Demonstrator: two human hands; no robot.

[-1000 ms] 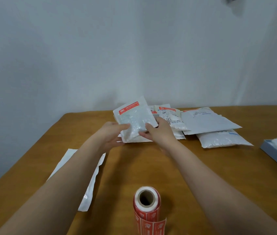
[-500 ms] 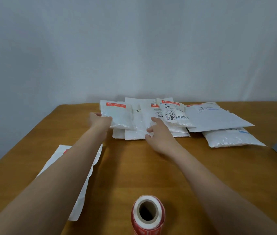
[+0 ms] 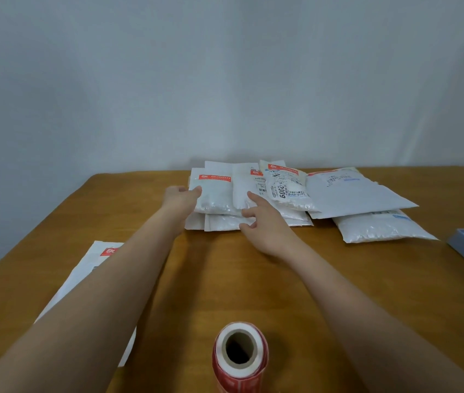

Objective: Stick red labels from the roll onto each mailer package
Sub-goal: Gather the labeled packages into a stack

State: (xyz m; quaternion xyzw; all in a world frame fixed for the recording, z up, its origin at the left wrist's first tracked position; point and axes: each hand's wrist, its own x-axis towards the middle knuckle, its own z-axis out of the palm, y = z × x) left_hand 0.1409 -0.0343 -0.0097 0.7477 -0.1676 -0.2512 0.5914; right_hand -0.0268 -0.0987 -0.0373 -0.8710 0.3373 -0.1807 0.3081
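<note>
Our left hand [image 3: 181,197] pinching the left edge of a small labelled mailer [image 3: 213,192] atop the far pile, our right hand [image 3: 265,225] spread, fingertips touching the neighbouring mailer [image 3: 243,184], label roll [image 3: 239,355] near us

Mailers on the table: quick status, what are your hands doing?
Left hand grips small mailer atop pile. Right hand open, fingers touching pile. Label roll untouched, near edge. Nothing blocking.

Wooden table [image 3: 338,279] against plain pale wall [image 3: 225,80]
</note>
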